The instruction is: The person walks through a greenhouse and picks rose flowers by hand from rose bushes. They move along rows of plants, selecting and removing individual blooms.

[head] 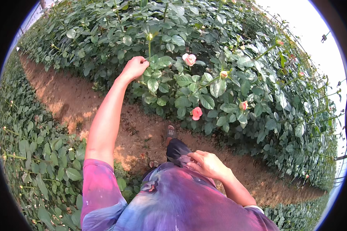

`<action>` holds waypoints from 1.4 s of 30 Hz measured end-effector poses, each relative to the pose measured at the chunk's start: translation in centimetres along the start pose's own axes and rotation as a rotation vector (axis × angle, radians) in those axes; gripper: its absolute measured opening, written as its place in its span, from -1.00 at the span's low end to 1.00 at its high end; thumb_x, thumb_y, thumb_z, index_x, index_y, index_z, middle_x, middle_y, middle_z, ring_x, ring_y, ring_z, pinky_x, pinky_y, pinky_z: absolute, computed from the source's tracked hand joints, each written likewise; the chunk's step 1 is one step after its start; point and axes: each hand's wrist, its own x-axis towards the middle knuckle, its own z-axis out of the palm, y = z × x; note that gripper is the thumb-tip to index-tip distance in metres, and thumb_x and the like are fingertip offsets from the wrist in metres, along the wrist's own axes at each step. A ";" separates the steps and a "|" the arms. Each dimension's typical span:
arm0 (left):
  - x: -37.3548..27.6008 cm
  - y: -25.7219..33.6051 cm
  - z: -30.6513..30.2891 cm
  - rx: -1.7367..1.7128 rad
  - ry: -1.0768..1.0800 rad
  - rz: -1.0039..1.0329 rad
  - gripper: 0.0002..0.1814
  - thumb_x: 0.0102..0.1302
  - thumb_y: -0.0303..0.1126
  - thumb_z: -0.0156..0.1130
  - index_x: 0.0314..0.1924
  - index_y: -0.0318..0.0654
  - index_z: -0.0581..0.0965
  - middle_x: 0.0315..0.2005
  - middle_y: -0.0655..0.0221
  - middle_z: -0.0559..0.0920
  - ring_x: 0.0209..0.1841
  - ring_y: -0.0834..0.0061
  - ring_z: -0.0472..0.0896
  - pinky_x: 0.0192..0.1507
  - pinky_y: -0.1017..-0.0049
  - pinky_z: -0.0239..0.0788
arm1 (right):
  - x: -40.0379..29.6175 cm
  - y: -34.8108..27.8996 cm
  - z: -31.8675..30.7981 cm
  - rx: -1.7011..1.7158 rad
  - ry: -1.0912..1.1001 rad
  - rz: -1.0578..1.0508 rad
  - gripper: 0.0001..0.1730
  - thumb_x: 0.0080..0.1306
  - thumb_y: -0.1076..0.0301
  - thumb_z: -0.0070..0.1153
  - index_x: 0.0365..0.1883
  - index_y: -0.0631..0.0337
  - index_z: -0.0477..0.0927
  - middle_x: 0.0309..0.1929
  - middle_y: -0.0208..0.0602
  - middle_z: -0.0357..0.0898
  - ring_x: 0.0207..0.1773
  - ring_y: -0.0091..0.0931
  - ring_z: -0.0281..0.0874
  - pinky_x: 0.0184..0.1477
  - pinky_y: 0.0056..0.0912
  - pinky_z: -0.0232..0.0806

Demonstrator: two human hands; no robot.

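Observation:
My left hand [135, 68] reaches out to the rose bushes, its fingers pinched on the green rose stem [149, 51]. At the top of that upright stem sits a closed yellow-green rosebud [150, 36]. Broad leaves [153, 85] crowd just below and beside the hand. Down in front of my waist is my right hand [208, 165], its fingers bent near the hem of my tie-dyed shirt [173, 199]. Whether those fingers grip the cloth I cannot tell.
Open pink roses [190, 59] and a coral rose [196, 113] stand out from the hedge, with half-open buds [224, 74] to the right. A bare dirt path [138, 121] runs under my feet. Another row of rose bushes [46, 156] borders it at left.

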 end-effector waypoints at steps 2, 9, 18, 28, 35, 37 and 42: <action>0.4 -1.4 -0.3 -0.214 -0.154 -0.158 -0.66 0.47 -0.17 0.19 -0.09 -0.33 0.69 -0.37 0.29 0.72 -0.32 0.34 0.67 -0.19 0.27 0.48 | 1.0 1.3 0.1 0.024 0.021 0.009 -0.60 0.48 0.17 0.25 0.11 0.30 0.66 -0.16 -0.05 0.71 -0.15 -0.10 0.74 -0.07 -0.07 0.60; 0.6 -2.3 -1.5 -0.621 -0.321 -0.469 -0.68 0.53 -0.11 0.11 -0.21 -0.18 0.63 -0.47 0.53 0.54 -0.51 0.68 0.33 -0.50 0.52 0.05 | 5.8 3.6 -2.4 0.037 0.029 -0.028 -0.59 0.48 0.19 0.28 0.12 0.33 0.66 -0.10 0.00 0.70 -0.08 -0.10 0.74 -0.02 -0.12 0.59; 7.1 3.7 -11.4 -0.280 0.572 0.301 -0.54 0.64 -0.07 0.20 0.27 -0.30 0.59 0.06 0.29 0.74 -0.07 0.53 0.70 -0.05 0.48 0.53 | 13.9 -5.3 -24.3 0.786 0.384 -0.552 -0.49 0.40 0.11 0.41 0.00 0.49 0.76 -0.39 -0.10 0.75 -0.34 -0.40 0.77 -0.25 -0.43 0.57; 22.5 21.8 -17.5 0.434 0.198 0.408 -0.60 0.39 -0.10 0.35 -0.05 -0.33 0.72 -0.26 0.07 0.79 -0.10 0.07 0.77 0.09 0.17 0.57 | 25.5 -3.7 -30.2 0.416 0.526 -0.530 -0.82 0.38 0.44 0.37 -0.13 0.37 0.77 -0.38 -0.23 0.74 -0.37 -0.47 0.70 -0.30 -0.43 0.47; 21.1 19.4 -18.2 -0.145 -0.226 0.466 -0.70 0.30 -0.34 0.36 -0.06 -0.38 0.74 -0.29 0.30 0.79 -0.26 0.52 0.72 -0.16 0.42 0.59 | 24.8 -0.3 -29.6 0.410 0.554 -0.452 -0.62 0.40 0.13 0.40 -0.30 0.36 0.74 -0.52 -0.24 0.70 -0.52 -0.47 0.67 -0.43 -0.46 0.46; 20.9 19.4 -17.8 -0.258 -0.341 0.414 -0.75 0.28 -0.38 0.32 -0.11 -0.33 0.75 -0.33 0.38 0.77 -0.30 0.58 0.68 -0.23 0.48 0.56 | 24.4 1.0 -29.4 0.395 0.549 -0.443 -0.61 0.42 0.11 0.38 -0.31 0.35 0.71 -0.54 -0.27 0.68 -0.57 -0.52 0.63 -0.47 -0.51 0.42; 21.1 15.7 -16.7 -0.643 -0.491 0.263 -0.83 0.34 -0.35 0.32 -0.31 -0.30 0.71 -0.44 0.41 0.71 -0.48 0.65 0.56 -0.43 0.52 0.42 | 26.2 0.3 -28.2 0.383 0.569 -0.361 -0.61 0.39 0.12 0.37 -0.35 0.34 0.69 -0.58 -0.30 0.63 -0.61 -0.55 0.59 -0.51 -0.53 0.37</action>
